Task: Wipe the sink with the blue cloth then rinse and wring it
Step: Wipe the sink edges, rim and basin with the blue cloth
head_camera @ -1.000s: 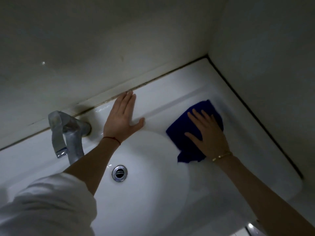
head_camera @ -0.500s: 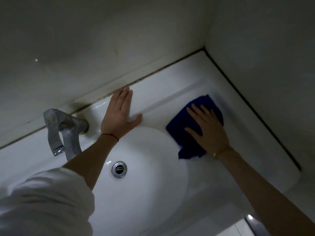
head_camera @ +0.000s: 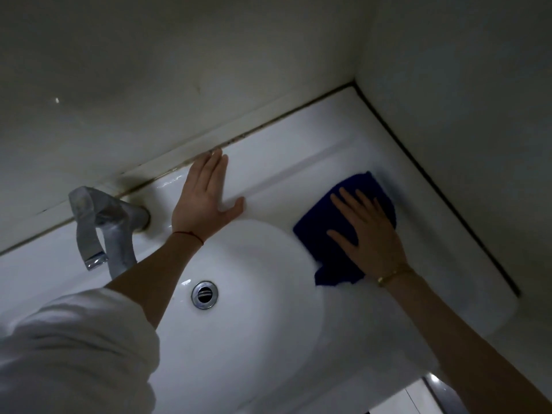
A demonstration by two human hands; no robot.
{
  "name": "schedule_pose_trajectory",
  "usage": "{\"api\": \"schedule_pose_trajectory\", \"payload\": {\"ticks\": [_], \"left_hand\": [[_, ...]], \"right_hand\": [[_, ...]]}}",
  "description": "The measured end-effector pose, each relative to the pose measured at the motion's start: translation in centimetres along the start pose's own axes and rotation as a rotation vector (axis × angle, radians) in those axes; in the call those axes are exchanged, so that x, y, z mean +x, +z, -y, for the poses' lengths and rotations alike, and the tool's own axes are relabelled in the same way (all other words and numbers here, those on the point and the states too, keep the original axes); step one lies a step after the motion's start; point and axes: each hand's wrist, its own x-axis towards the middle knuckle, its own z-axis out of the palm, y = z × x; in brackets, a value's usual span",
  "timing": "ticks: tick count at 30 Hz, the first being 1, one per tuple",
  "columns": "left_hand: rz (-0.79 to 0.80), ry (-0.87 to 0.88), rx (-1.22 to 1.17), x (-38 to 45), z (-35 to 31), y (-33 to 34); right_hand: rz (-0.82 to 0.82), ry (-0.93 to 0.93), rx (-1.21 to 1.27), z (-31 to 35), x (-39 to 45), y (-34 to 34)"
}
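A white sink (head_camera: 298, 162) fills the view, its oval basin in the middle with a chrome drain (head_camera: 204, 294). The blue cloth (head_camera: 361, 189) lies flat on the sink's right ledge beside the basin. My right hand (head_camera: 367, 231) presses flat on the cloth with fingers spread and straight. My left hand (head_camera: 203, 198) rests flat on the back ledge, fingers together and pointing at the wall joint, right of the tap.
A chrome tap (head_camera: 101, 225) stands at the back left, its spout reaching over the basin. Walls close in behind and on the right, meeting in a corner (head_camera: 355, 83). A dark sealant line runs along both joints. My white sleeve (head_camera: 68, 351) covers the lower left.
My right hand has slid the cloth slightly back and forth on the right ledge. The left hand stays planted on the back ledge. The camera shifted a little.
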Motion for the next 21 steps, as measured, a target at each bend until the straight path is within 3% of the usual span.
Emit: {"api": "schedule_pose_trajectory", "payload": {"ticks": [4,8,12,21], "left_hand": [[0.014,-0.011,0.002,0.1,-0.1,0.0],[0.026,-0.016,-0.003,0.0,-0.2,-0.1],[0.015,-0.017,-0.009,0.0,-0.1,-0.1],[0.030,-0.029,0.014,0.0,-0.2,-0.1]], "right_hand": [[-0.051,0.177,-0.037,1.3,3.4,0.4],[0.029,0.071,-0.092,3.7,0.5,1.6],[0.090,-0.022,-0.073,2.2,-2.9,1.0],[-0.036,0.142,-0.056,1.8,6.2,0.9]]}}
